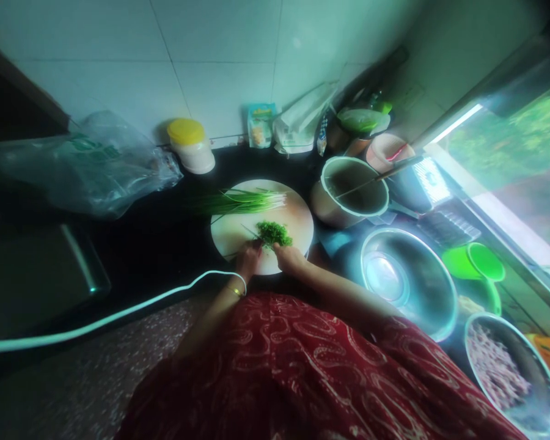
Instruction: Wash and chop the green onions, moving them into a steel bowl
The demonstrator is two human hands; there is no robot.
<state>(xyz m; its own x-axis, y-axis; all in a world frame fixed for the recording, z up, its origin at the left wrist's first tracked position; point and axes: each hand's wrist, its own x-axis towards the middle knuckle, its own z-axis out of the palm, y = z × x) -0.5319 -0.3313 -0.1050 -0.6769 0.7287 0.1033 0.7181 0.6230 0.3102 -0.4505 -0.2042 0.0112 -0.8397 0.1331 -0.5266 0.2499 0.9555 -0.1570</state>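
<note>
L hand [249, 256] near-left of chopped greens [274, 233] | R hand [289, 256] near-right, closer | both touch pile, fingers curled, grip unclear | uncut stalks [238, 200] far, long axis left-right | on board [297, 214]

We are seeing a glossy metal bowl [409, 281] and a crinkled clear plastic bag [85, 165]. We are noting smooth, shiny wall tiles [220, 55].

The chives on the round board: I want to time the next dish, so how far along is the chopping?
Done: a small pile of chopped chives lies mid-board. In hand: the left hand and right hand are at that pile's near edge; a knife cannot be made out. Left: a bundle of uncut chives lies across the far side of the cutting board, so most looks uncut.
</note>
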